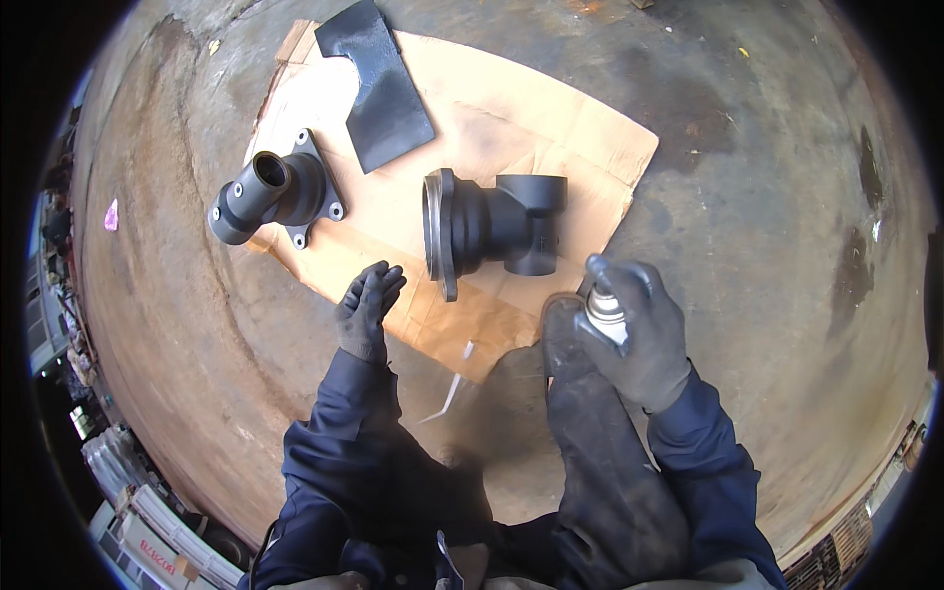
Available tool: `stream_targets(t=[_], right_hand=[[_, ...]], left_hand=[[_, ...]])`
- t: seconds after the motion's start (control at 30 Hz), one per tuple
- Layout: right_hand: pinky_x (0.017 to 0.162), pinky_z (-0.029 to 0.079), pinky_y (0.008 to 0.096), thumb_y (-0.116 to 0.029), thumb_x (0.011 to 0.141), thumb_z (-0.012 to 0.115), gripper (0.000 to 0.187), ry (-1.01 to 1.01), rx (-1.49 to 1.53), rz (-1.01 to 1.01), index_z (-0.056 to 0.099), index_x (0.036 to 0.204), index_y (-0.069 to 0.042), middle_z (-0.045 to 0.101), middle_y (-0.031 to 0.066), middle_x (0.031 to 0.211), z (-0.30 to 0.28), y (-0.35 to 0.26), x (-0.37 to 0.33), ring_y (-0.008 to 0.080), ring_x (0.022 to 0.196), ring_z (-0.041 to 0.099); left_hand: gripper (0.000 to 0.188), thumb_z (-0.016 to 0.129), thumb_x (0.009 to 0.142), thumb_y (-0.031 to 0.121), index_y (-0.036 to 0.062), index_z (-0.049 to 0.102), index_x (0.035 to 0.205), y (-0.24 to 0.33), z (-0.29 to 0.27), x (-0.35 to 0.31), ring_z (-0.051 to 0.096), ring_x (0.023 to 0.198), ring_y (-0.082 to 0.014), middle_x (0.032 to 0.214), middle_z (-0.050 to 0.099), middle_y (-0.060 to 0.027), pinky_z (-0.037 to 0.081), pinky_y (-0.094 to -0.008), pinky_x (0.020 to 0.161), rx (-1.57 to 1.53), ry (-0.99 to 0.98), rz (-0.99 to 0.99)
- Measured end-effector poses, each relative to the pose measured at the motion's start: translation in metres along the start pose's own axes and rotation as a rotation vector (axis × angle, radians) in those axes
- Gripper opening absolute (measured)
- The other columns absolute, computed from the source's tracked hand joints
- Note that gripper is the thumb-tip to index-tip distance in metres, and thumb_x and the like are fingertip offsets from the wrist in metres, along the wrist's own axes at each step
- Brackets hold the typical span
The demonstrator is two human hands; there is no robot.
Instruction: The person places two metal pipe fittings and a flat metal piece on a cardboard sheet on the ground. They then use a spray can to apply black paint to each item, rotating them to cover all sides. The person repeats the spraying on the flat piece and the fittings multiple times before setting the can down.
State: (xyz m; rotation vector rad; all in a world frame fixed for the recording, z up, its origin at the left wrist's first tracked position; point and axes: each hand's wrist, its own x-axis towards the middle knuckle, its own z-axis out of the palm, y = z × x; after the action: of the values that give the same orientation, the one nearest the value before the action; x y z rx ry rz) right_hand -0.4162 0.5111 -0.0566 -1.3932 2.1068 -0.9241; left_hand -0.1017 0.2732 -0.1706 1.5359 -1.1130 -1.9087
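1. Knee (590,442) in dark trousers sits closest to the lens, and the right hand (644,334) hovers just above it, gloved fingers wrapped around a spray can (605,305), with one fingertip up on the nozzle end.
2. Left hand (366,310) is gloved too, fingers straight and pressed together, holding nothing, over the near edge of the cardboard (570,128).
3. Risk one, my guess: the can's nozzle points roughly at the big flanged housing (497,228) lying on its side mid-cardboard, but that left hand is close by. Any spray drifting that way coats the glove.
4. Risk two: the cardboard only just covers the area. The smaller flanged tube (270,192) sits at its left edge, partly overhanging, so overspray probably lands on the concrete floor (787,197).
5. Risk three: the housing rests on a rounded body, so a nudge could roll it, and wet paint would smear on the cardboard.
6. Flat dark plate (379,84) lies at the far end, well apart from both hands.
7. Containers: only the can. Can't tell how full it is or what's inside. Both castings have open bores, and I can't see into them from here.
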Motion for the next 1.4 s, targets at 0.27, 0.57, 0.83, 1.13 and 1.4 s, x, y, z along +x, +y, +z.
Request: stream_targets(t=[0.27,0.57,0.83,1.13,1.4], right_hand=[[0.086,0.06,0.0436,-0.012,0.086,0.087,0.074,0.163,0.098,-0.036,0.058,0.154,-0.014,0.064,0.0199,0.124,0.006,-0.008,0.004,0.0367,0.103,0.071],[0.087,0.061,0.0449,-0.009,0.086,0.087,0.074,0.068,0.065,-0.103,0.058,0.154,-0.016,0.063,0.0177,0.126,0.032,-0.018,0.022,0.0371,0.106,0.072],[0.086,0.062,0.0447,-0.008,0.085,0.088,0.076,0.226,0.107,-0.058,0.057,0.154,-0.015,0.064,0.0182,0.125,0.018,-0.019,0.022,0.0365,0.104,0.072],[0.083,0.061,0.0462,-0.01,0.086,0.087,0.076,0.053,0.035,-0.184,0.056,0.155,-0.018,0.061,0.0193,0.126,0.048,-0.026,0.036,0.0381,0.102,0.07],[0.096,0.06,0.0447,-0.011,0.088,0.088,0.075,0.422,-0.061,-0.019,0.055,0.155,-0.007,0.062,0.0185,0.133,0.029,0.008,0.042,0.0344,0.12,0.069]], left_hand=[[0.039,0.067,0.112,0.024,-0.0047,0.066,0.138,0.016,0.015,0.004,0.076,0.116,-0.0297,0.128,0.076,-0.0213,0.06,-0.0395,0.106,-0.038,0.019,0.027],[0.053,0.065,0.111,0.039,-0.0014,0.061,0.146,0.009,0.01,0.002,0.071,0.128,-0.0348,0.139,0.072,-0.0225,0.055,-0.0439,0.112,0.061,-0.01,0.025],[0.052,0.064,0.112,0.038,-0.0024,0.061,0.145,0.008,0.016,0.0,0.071,0.128,-0.0343,0.138,0.072,-0.0217,0.055,-0.0443,0.112,0.055,-0.03,0.039],[0.038,0.066,0.112,0.024,-0.005,0.067,0.137,0.012,0.015,-0.004,0.076,0.116,-0.028,0.126,0.077,-0.0204,0.06,-0.0385,0.105,-0.05,0.022,0.031],[0.055,0.066,0.111,0.04,-0.0023,0.061,0.145,0.02,0.016,-0.001,0.071,0.127,-0.033,0.139,0.072,-0.0215,0.055,-0.0431,0.112,0.041,-0.015,0.038]])
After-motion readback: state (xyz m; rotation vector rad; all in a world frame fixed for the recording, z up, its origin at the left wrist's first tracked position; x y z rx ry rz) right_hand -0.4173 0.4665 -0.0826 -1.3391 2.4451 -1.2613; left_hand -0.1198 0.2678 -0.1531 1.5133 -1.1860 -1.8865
